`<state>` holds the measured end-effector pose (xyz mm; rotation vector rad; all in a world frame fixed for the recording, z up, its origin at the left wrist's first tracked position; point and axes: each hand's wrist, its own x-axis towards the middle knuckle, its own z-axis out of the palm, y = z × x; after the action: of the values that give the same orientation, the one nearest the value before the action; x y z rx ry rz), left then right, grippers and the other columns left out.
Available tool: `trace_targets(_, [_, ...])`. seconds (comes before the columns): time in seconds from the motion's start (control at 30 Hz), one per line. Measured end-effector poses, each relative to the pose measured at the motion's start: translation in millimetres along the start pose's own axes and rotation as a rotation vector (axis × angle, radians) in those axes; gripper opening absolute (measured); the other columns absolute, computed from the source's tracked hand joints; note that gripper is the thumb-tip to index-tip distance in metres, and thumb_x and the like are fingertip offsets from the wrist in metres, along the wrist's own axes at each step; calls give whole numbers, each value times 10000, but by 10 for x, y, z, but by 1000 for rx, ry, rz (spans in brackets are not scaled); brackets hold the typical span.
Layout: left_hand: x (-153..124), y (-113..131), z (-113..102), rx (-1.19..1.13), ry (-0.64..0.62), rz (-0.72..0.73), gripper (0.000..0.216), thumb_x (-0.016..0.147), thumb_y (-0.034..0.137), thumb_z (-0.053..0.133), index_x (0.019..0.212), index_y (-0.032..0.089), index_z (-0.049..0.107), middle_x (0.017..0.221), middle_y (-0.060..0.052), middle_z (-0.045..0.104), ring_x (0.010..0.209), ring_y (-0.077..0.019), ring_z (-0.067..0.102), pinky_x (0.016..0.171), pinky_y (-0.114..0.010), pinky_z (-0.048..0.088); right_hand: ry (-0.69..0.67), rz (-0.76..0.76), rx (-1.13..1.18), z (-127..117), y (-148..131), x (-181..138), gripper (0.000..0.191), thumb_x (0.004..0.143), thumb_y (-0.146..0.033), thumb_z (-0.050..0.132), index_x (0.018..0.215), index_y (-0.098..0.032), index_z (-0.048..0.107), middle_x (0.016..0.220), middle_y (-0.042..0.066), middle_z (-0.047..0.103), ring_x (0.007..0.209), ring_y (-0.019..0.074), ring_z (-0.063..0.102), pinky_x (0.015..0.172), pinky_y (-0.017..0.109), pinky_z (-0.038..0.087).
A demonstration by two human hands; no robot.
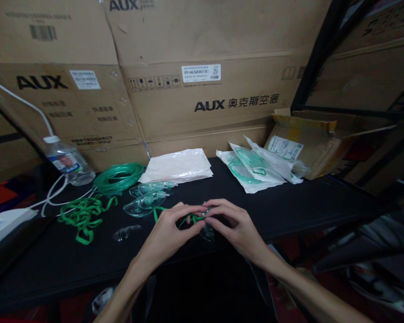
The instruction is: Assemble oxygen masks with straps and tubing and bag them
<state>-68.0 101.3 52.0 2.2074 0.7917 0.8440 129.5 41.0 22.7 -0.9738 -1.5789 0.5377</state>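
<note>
My left hand (175,224) is closed in a pinch on a narrow green elastic strap (156,214), part of which trails out behind the fingers. Fingertips of my right hand (235,224) meet the left ones and grip a small clear plastic piece (208,232), whose exact shape the fingers partly hide. Strap and plastic come together between the fingertips. Just beyond my left hand lie clear face masks (142,205) with pale green connectors. A tangle of green elastic straps (84,213) and another small clear plastic piece (126,232) rest further left.
Coiled green tubing (119,179) lies behind the straps, beside a plastic bottle (69,161). White packets (177,165) are stacked at the back; packaged masks (252,167) lie to their right, near an open carton (309,148). Large cardboard boxes (168,107) wall off the black table (272,208).
</note>
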Motion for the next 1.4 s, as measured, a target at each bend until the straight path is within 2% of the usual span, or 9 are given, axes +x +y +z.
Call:
trace_targets(0.13, [-15,11,7,12,-12,30,228,871,237,706,1091,266,757,899,-7,705,810,-169,619,750,-282,482,1,-20,-39,-11,-4,2,110,907,-178,725,980,-247,771,1150,82,739,1091,225,700,957,364,544])
trace_targets(0.37, [-7,31,60,120,-9,49,238,844,196,673,1077,243,680,1019,-32,661,983,-224,624,926,-390,466,16,-86,-110,46,-50,-36,114,954,-167,650,995,-240,728,1121,90,739,1046,216,720,918,338,569])
trace_targets(0.47, [-13,21,76,155,-1,38,216,849,188,648,1055,254,664,1032,-33,639,1014,-236,607,963,-426,440,19,-126,-149,66,-65,-44,145,963,-155,617,1027,-240,716,1184,112,723,1108,232,704,954,358,561])
trace_targets(0.73, [-14,53,39,195,89,25,231,784,136,638,974,260,683,976,-25,648,997,-249,577,910,-413,426,20,-201,-293,-57,-104,-17,185,970,-115,575,1050,-251,673,1234,111,702,1200,249,650,1021,414,532])
trace_targets(1.0, [-9,19,2,199,138,-30,190,767,138,630,921,247,654,937,-4,642,928,-231,572,879,-392,401,100,-138,-384,-325,-103,-9,139,983,-130,573,1000,-252,636,1219,99,696,1184,261,652,1038,444,499])
trace_targets(1.2, [-6,19,1,121,94,-52,161,796,159,618,924,248,660,922,0,663,909,-219,599,870,-379,419,60,-85,-339,-230,-71,-43,121,997,-148,555,990,-255,612,1206,88,687,1145,234,660,1001,382,500])
trace_targets(1.4, [-5,-5,-24,101,107,-89,136,797,167,625,907,240,654,908,3,650,918,-218,608,876,-384,412,89,-29,-261,-218,-68,-22,111,1000,-165,544,979,-256,604,1187,92,692,1141,242,654,1014,408,482])
